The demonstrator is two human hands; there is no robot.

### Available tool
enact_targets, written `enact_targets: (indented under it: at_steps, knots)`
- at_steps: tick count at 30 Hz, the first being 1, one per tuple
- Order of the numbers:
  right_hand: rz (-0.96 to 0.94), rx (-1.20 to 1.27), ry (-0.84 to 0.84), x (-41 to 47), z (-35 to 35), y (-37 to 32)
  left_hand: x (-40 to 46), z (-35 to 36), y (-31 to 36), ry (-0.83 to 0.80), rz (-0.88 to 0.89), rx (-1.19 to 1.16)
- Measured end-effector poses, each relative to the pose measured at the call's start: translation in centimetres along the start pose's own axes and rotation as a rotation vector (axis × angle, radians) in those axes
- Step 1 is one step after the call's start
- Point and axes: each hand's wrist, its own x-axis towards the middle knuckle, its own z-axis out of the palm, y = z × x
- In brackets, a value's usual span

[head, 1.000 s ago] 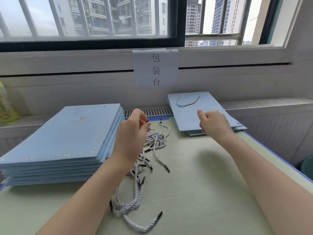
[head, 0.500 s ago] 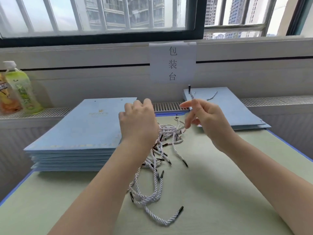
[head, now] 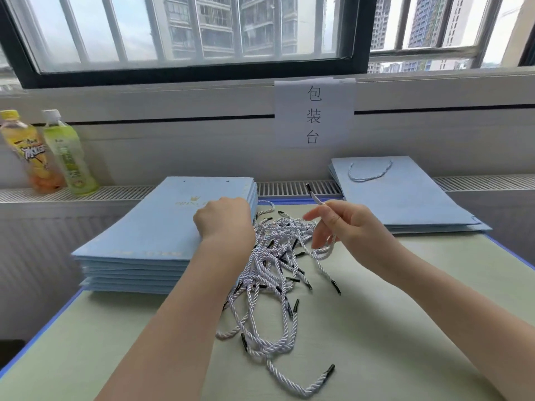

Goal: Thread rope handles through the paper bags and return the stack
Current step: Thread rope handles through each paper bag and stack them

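A pale green, matte tabletop (head: 376, 328) with a thin blue edge carries everything. On its left side sits a tall stack of flat paper bags (head: 150, 235), light blue, smooth and rectangular, with a faint gold crown mark and a gold dotted border on the top sheet and two small punched holes near its far edge. The left hand (head: 224, 219) rests on the right edge of this stack with its back to the camera; its fingers (head: 228, 202) are curled over and down at the top bag's edge, though the view does not show whether they actually grip it. In the middle lies a loose tangle of rope handles (head: 272, 273), white twisted cord with short black tips, some strands trailing toward the near edge. The right hand (head: 347, 227) hovers above the far side of the tangle, thumb and forefinger pinching one rope (head: 314, 196) just below its black tip, which sticks up and away; the other fingers (head: 318, 235) are loosely spread and bent downward. At far right, a smaller stack of finished bags (head: 405, 198) lies flat, the top one showing a pale blue cord loop threaded through it. Behind, a white ribbed ledge holds two plastic drink bottles (head: 52, 157), one yellow-orange, one green. A white paper sign (head: 314, 111) with three black characters is stuck to the wall below the barred window (head: 188, 33).
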Motion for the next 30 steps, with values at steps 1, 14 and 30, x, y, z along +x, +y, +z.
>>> enact_targets:
  at_steps: [1,14,30]
  knots:
    - [0.005,-0.001,-0.01,0.0,0.1,0.0,0.1,0.0,-0.1,0.008,0.006,0.007]
    - [0.009,-0.011,-0.046,-0.1,0.4,0.1,0.9,0.0,-0.6,0.097,0.043,-0.031]
    - [0.02,-0.056,-0.07,-0.2,0.6,0.5,1.8,0.8,-2.1,0.034,0.045,-0.045]
